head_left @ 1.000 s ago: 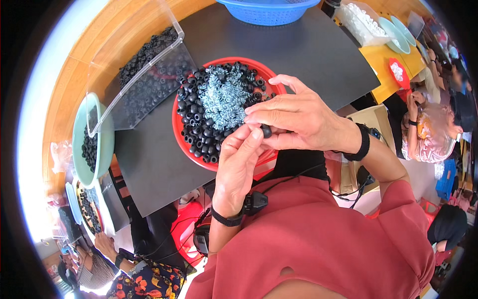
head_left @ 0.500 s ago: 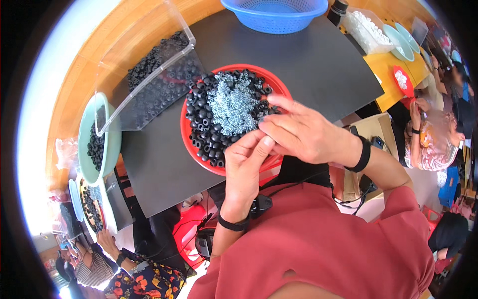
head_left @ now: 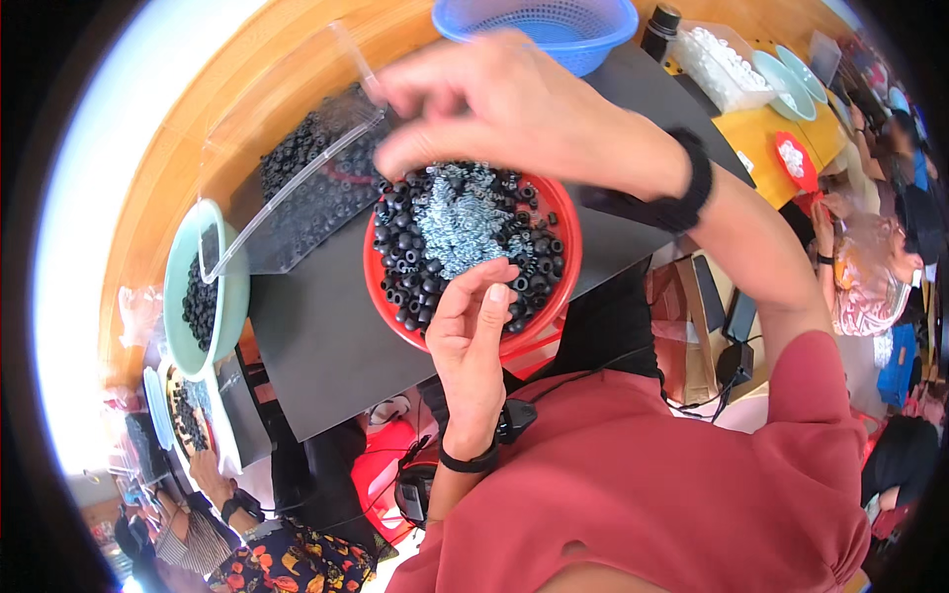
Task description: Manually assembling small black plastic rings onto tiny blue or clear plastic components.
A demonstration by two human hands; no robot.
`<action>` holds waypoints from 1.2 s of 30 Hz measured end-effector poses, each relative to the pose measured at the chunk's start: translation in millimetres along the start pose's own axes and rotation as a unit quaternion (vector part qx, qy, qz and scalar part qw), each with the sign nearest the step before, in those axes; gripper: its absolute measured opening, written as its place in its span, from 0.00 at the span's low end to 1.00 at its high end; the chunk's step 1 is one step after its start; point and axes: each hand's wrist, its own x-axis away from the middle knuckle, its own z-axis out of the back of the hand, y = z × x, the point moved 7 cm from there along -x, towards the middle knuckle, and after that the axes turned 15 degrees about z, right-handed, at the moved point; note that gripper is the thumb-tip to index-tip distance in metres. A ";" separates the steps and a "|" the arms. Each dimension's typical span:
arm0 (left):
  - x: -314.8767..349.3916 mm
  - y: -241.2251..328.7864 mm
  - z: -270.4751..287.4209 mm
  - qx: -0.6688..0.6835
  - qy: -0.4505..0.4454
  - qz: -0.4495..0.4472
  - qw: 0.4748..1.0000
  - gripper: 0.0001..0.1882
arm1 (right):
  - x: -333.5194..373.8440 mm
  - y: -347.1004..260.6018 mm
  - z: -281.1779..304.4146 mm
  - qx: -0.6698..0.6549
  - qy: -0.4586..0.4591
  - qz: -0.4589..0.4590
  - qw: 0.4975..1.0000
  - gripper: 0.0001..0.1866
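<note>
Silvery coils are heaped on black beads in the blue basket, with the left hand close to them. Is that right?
Wrong container: the head view shows silvery coils heaped on black beads in the red basin, the left hand close to them.

Head view: no lettering, labels, brand marks, numbers or signs can be read on any surface shown

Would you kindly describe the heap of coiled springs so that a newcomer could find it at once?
On the dark table, find the round red basin beside the clear box. The heap of springs sits inside it; its pale, silvery coils stand out from the black pieces around it.
</note>
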 end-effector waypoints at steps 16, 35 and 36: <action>-4.9 -5.4 3.2 -0.041 0.011 -0.024 0.999 0.11 | 125.0 59.6 -47.5 0.162 -0.212 -0.168 0.949 0.10; -9.0 -6.5 1.5 -0.076 0.031 -0.021 0.996 0.15 | 126.5 58.6 -33.1 0.137 -0.227 -0.232 0.936 0.08; -8.8 -6.6 1.4 -0.076 0.030 -0.021 0.996 0.15 | 128.3 58.3 -38.1 0.134 -0.252 -0.224 0.932 0.08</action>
